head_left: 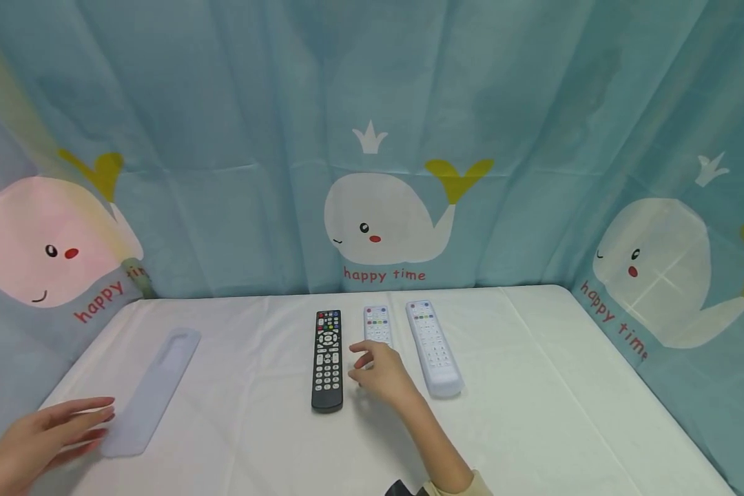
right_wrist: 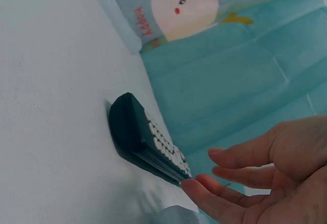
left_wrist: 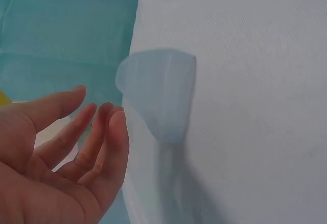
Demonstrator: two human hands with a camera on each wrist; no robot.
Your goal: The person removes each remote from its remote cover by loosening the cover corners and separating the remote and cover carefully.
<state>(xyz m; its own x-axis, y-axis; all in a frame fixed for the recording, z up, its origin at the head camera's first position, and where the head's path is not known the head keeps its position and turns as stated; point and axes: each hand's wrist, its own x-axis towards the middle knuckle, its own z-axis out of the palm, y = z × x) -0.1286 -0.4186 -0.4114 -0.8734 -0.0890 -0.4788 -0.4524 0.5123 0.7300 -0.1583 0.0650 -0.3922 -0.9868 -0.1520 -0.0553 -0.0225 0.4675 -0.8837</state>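
Note:
An empty-looking translucent remote-control cover (head_left: pixel 155 389) lies slanted on the left of the table. My left hand (head_left: pixel 49 437) is beside its near end, fingers extended and holding nothing; the left wrist view shows a gap between them. A black remote control (head_left: pixel 327 362) with pale buttons lies face up near the middle. Just right of it hovers my right hand (head_left: pixel 384 372), its fingers loosely bent around nothing. Partly hidden behind that hand is a small white remote control (head_left: pixel 377 320). Farther right lies a longer white remote control (head_left: pixel 435 344), apparently in a translucent cover.
A white cloth covers the table (head_left: pixel 533 386). Blue curtains (head_left: pixel 235 151) printed with whales hang along its back and both sides.

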